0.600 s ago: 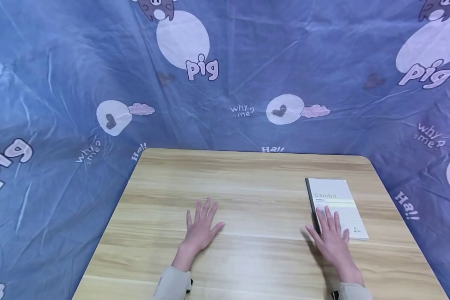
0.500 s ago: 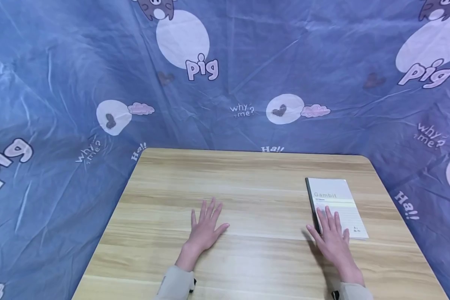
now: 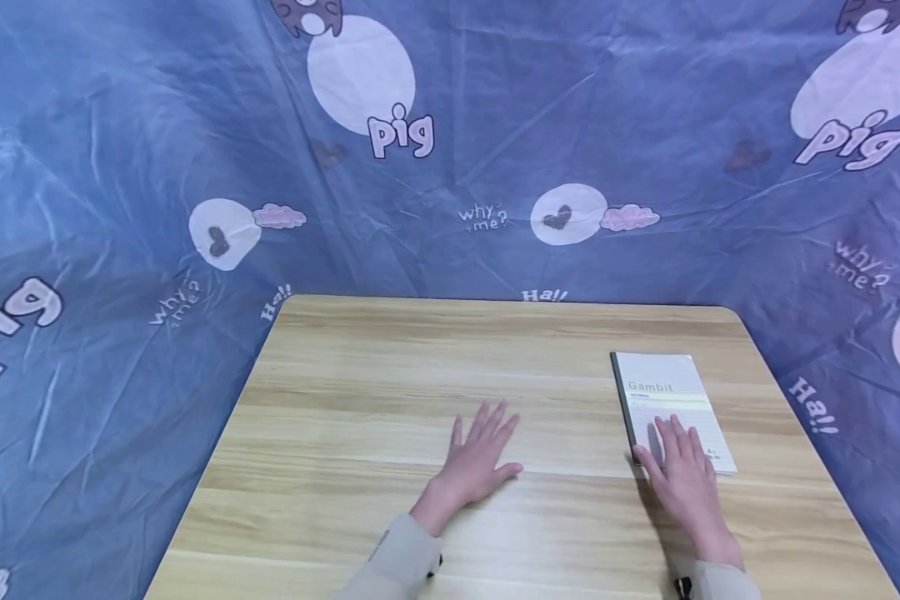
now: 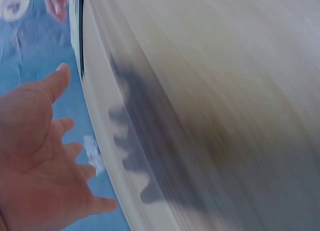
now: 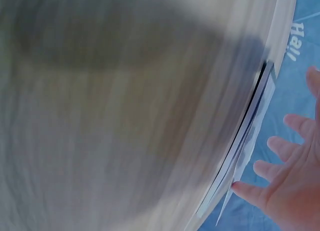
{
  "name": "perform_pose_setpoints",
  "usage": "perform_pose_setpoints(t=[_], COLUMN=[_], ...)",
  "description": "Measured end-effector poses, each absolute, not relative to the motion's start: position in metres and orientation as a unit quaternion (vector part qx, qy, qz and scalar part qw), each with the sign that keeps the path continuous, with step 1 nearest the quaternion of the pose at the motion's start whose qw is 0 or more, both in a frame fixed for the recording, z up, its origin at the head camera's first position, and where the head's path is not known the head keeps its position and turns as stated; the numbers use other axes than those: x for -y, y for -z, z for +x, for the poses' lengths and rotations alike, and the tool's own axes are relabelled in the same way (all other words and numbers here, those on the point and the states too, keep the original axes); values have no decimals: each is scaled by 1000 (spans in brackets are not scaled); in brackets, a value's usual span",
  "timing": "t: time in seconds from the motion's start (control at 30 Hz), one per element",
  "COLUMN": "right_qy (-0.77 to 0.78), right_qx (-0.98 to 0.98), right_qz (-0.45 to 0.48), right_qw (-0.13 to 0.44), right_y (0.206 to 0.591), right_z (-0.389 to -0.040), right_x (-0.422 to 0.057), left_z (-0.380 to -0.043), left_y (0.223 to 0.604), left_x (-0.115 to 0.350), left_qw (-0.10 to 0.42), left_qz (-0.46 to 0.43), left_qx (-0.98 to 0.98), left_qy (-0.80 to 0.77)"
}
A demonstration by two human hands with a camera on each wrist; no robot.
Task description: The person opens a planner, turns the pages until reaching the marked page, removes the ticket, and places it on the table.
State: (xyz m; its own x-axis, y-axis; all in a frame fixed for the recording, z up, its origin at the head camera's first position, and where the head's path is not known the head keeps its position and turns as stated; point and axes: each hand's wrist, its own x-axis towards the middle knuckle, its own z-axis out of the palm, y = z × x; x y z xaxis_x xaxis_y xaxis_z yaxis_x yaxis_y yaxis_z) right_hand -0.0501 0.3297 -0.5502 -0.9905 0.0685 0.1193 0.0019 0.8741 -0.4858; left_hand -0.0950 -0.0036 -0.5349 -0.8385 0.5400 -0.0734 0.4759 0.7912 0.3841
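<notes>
A white notebook [image 3: 663, 371] with a dark spine and "Gambit" on its cover lies at the right of the wooden table [image 3: 390, 350]. Over its lower part is my right hand [image 3: 686, 487], fingers spread and nothing gripped. In the right wrist view, the right hand's [image 5: 285, 191] little fingertip overlaps the edge of the notebook [image 5: 250, 123], whose cover lifts slightly from the pages. My left hand [image 3: 474, 462] hovers palm down near the table's middle, holding nothing. The left wrist view shows the left hand's [image 4: 40, 156] spread fingers above the tabletop, with its shadow below.
A blue printed cloth [image 3: 495, 108] hangs behind the table and down both sides, close to its edges. Light sleeves [image 3: 401, 554] cover both forearms. Dark bands show at the cuffs.
My left hand has moved right across the table, toward the notebook. My right hand has shifted slightly right over the notebook's lower part. The notebook keeps its place on the table.
</notes>
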Motion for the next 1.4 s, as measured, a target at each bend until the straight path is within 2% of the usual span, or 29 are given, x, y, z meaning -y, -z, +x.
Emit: perform_pose_setpoints(t=[0.43, 0.7, 1.07, 1.4], right_qy=[-226, -227, -230, -300], right_qx=[970, 969, 968, 948], right_qz=[-63, -88, -62, -91], right_qw=[60, 42, 76, 55], right_y=[550, 550, 553, 548], right_z=[-48, -52, -57, -54], right_x=[-369, -390, -399, -400], left_z=[-78, -79, -79, -78], left_y=[532, 543, 551, 549], left_x=[-110, -155, -175, -173], left_qw=[89, 77, 102, 103], left_qz=[389, 401, 393, 403], left_qx=[-916, -913, -912, -908], left_qy=[-33, 21, 56, 54])
